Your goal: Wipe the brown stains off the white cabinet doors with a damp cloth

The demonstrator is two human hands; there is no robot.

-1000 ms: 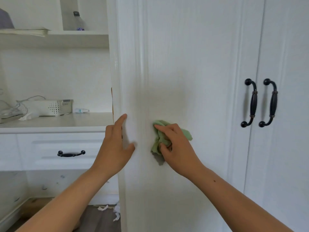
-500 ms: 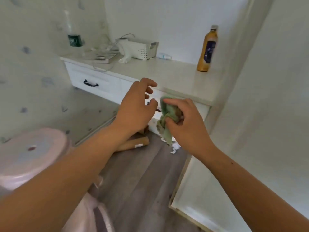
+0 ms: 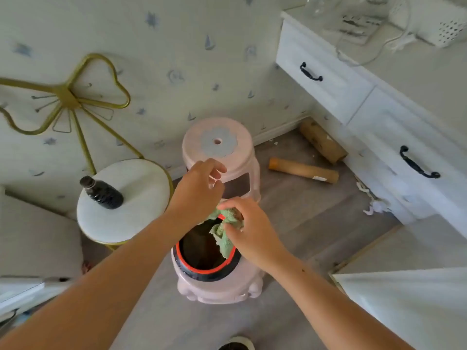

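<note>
Over the dark basin (image 3: 202,271), we are gripping the green cloth (image 3: 225,242) with our right hand (image 3: 252,233), left hand (image 3: 197,193) hovering released; likely rinsing it between wipes

Green cloth (image 3: 225,233): pinched by right hand (image 3: 249,228), hanging over red-rimmed black basin (image 3: 202,270) on pink stool (image 3: 217,291), frame centre. Left hand (image 3: 198,190): fingers loosely curled, empty, at cloth's 11 o'clock. Dark bottle (image 3: 102,193): on round white seat (image 3: 141,193), 9 o'clock. White drawers (image 3: 328,79): 2 o'clock.
</note>
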